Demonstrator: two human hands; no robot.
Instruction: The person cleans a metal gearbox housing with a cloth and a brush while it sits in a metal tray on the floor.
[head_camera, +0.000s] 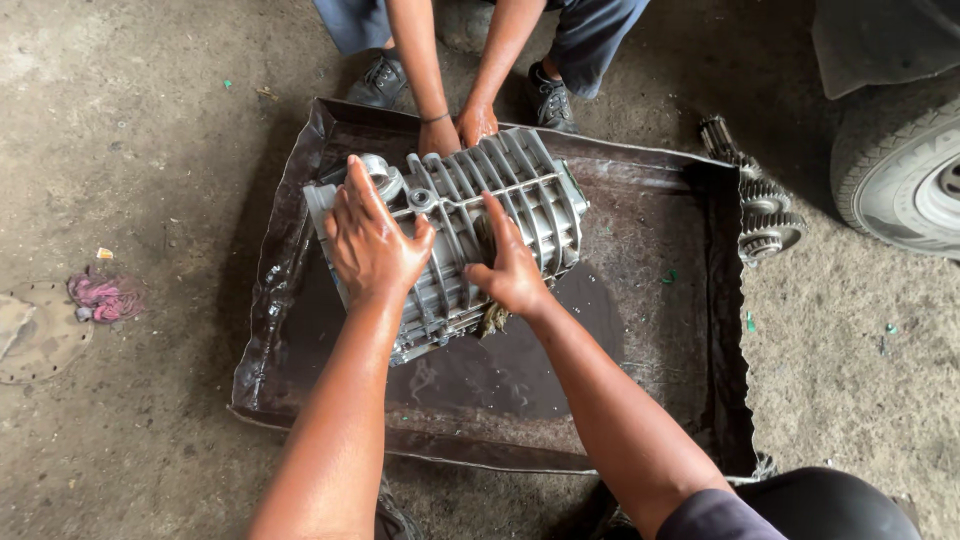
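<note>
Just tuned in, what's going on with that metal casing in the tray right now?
A person crouches over a ribbed grey metal casing that sits in a dark, wet sheet-metal tray on the floor. The left hand lies flat on the casing with fingers spread. The right hand presses a frayed brush or rag against the ribs. A second person's hands grip the casing's far edge. A gear shaft lies beside the tray, near a tyre.

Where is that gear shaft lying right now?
The gear shaft lies on the ground at the upper right, just outside the metal tray's right edge, near a tyre.
</note>
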